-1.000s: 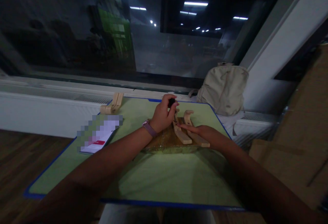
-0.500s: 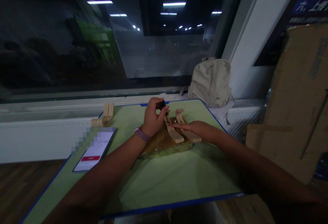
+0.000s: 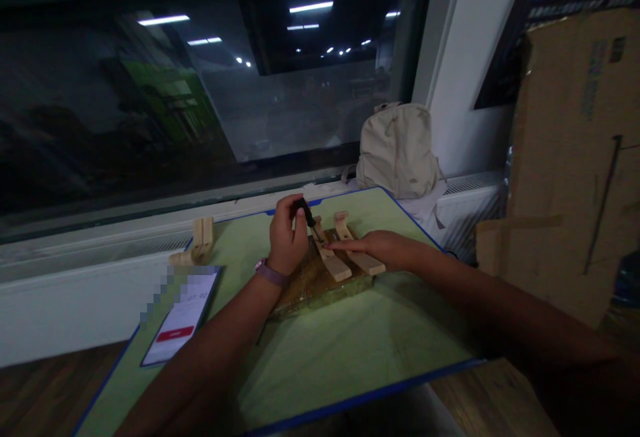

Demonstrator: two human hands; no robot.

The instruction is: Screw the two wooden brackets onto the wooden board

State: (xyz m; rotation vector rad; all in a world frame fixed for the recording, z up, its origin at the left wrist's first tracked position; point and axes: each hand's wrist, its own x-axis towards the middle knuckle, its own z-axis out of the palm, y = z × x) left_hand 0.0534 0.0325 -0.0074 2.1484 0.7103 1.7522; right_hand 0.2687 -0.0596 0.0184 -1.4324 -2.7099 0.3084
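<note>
My left hand [image 3: 289, 237] wears a purple-banded watch and is closed around the black handle of a screwdriver [image 3: 307, 213]. The tool leans to the left, its tip down at a curved wooden piece [image 3: 334, 266]. My right hand [image 3: 385, 249] lies flat with its index finger stretched out to that piece, close to the tip. Beneath the hand, a second curved wooden piece [image 3: 370, 264] sits alongside. Both pieces rest on a flat box wrapped in brown tape [image 3: 310, 284]. Whether a screw is under the tip is too small to make out.
A phone [image 3: 183, 317] lies at the left of the green, blue-edged table [image 3: 320, 357]. Behind it stand more curved wooden pieces [image 3: 203, 237]. A beige backpack [image 3: 396, 150] leans by the window beyond the far edge. Large cardboard [image 3: 565, 177] stands at the right.
The camera view has tilted and shifted. The screwdriver's handle now leans further left and shows more, with my left hand drawn slightly left. My right finger stays at the wooden piece.
</note>
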